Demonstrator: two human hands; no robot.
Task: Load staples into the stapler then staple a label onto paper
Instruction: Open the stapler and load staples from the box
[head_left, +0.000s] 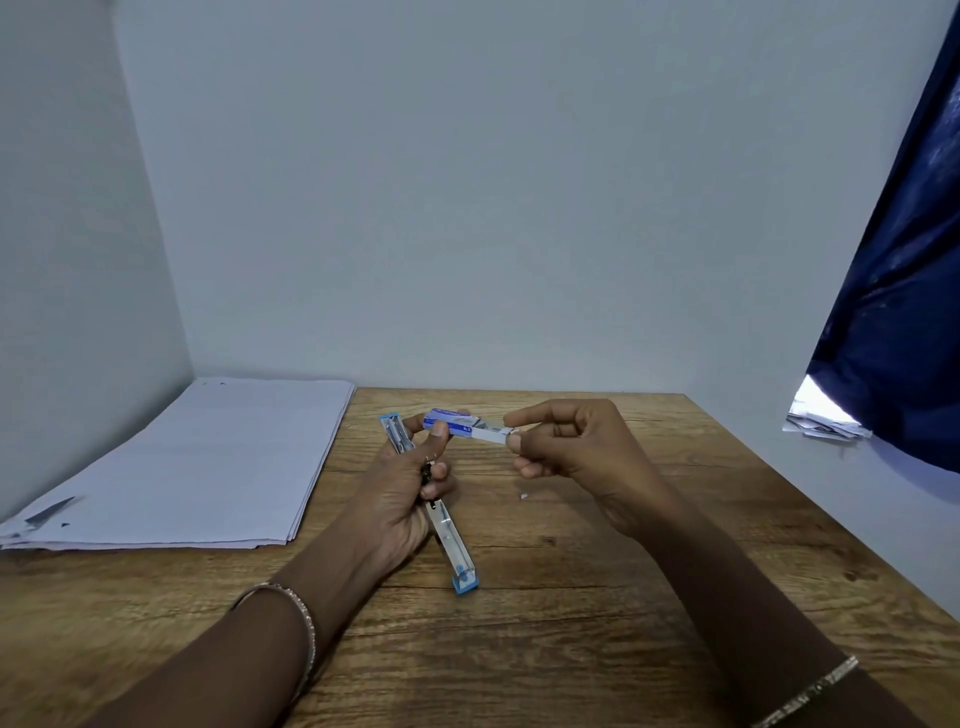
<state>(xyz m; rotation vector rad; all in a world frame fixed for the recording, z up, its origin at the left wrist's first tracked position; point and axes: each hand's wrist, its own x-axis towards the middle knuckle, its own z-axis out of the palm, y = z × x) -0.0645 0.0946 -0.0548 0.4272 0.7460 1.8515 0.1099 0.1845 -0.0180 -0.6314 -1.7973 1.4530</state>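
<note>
A blue and silver stapler (451, 540) is swung fully open and lies in my left hand (405, 488), one arm pointing away from me and the other toward me over the wooden table (571, 597). The same hand pinches a small blue staple box (451, 422) between thumb and fingers. My right hand (566, 452) pinches the white inner tray (496, 434), which sticks out of the box's right end. A stack of white paper (208, 467) lies on the left of the table. I see no label that I can tell apart.
A tiny white scrap (523, 496) lies on the table under my right hand. A dark blue curtain (893, 312) hangs at the right, with some papers (821, 423) below it. Pale walls close off the table's back and left.
</note>
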